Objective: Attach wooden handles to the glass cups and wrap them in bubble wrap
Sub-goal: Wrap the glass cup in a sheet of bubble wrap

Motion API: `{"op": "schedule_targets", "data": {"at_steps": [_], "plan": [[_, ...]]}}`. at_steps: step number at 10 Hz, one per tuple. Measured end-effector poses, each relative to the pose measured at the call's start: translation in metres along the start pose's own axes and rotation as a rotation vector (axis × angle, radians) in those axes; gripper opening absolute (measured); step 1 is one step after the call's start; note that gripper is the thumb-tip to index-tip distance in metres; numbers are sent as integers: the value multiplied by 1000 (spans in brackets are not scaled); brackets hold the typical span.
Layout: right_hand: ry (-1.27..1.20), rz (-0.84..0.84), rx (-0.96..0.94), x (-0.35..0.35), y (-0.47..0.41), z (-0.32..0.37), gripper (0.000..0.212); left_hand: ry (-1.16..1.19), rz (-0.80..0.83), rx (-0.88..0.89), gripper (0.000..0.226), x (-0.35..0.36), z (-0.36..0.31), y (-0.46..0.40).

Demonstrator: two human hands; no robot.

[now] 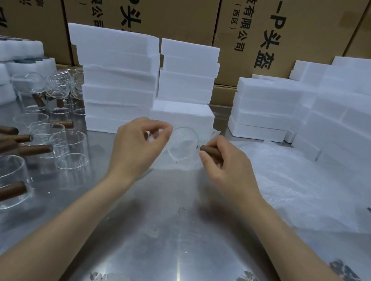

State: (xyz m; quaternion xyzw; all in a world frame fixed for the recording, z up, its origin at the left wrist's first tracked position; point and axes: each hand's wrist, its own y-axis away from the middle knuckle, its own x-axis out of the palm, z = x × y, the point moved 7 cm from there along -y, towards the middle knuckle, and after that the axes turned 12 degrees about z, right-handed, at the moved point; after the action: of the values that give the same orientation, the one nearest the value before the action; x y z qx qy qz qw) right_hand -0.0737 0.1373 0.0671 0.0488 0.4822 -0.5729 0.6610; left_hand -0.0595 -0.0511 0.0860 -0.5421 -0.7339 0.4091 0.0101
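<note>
A clear glass cup (183,146) lies tilted between my two hands over the metal table. My left hand (137,144) pinches its left rim with curled fingers. My right hand (226,166) grips the dark wooden handle (209,150) that sticks out of the cup's right side. A thin piece of bubble wrap (176,165) lies under the cup. A larger sheet of bubble wrap (293,179) is spread at the right.
Several glass cups with wooden handles (2,183) and loose handles (13,140) crowd the table's left side. Stacks of white foam blocks (121,79) stand behind and at the right (361,117). Cardboard cartons (151,0) form the back wall. The steel table (166,233) stretches toward me.
</note>
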Motion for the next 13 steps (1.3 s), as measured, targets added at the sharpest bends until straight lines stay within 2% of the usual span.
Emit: {"op": "schedule_targets", "data": {"at_steps": [1, 2, 3, 4, 5, 6, 7, 8, 9, 10, 11, 12, 13], "plan": [[198, -35, -39, 0, 3, 10, 10, -175, -10, 216, 12, 7, -30, 11], [289, -54, -75, 8, 4, 22, 13, -281, 11, 412, 16, 22, -52, 24], [442, 9, 1, 25, 2, 25, 16, -260, 36, 560, 17, 35, -69, 38], [323, 101, 38, 32, 12, 9, 22, -222, 100, 686, 22, 47, -85, 49], [82, 193, 183, 37, 15, -11, 33, -231, 113, 772, 29, 45, -91, 56], [93, 97, 196, 26, 6, -14, 27, -227, -75, 608, 35, 15, -72, 37], [268, 107, 5, 21, -4, -8, 42, -116, -232, 379, 40, -14, -45, 12], [37, 119, 136, 26, -5, -28, 42, 252, -235, -2, 52, -30, 5, -9], [-314, 143, 345, 36, 2, -40, 46, 780, -56, -315, 59, -12, 46, -11], [-713, 202, 366, 46, -1, -28, 15, 798, 298, -318, 56, 18, 44, -4], [-966, 122, 309, 44, -8, -18, 12, 776, 500, -359, 68, 40, 36, 6], [-965, 76, 267, 37, -7, -24, 7, 769, 642, -344, 75, 55, 30, 11], [-899, 226, 336, 46, -2, -39, 7, 805, 718, -362, 59, 57, 31, 14]]}}
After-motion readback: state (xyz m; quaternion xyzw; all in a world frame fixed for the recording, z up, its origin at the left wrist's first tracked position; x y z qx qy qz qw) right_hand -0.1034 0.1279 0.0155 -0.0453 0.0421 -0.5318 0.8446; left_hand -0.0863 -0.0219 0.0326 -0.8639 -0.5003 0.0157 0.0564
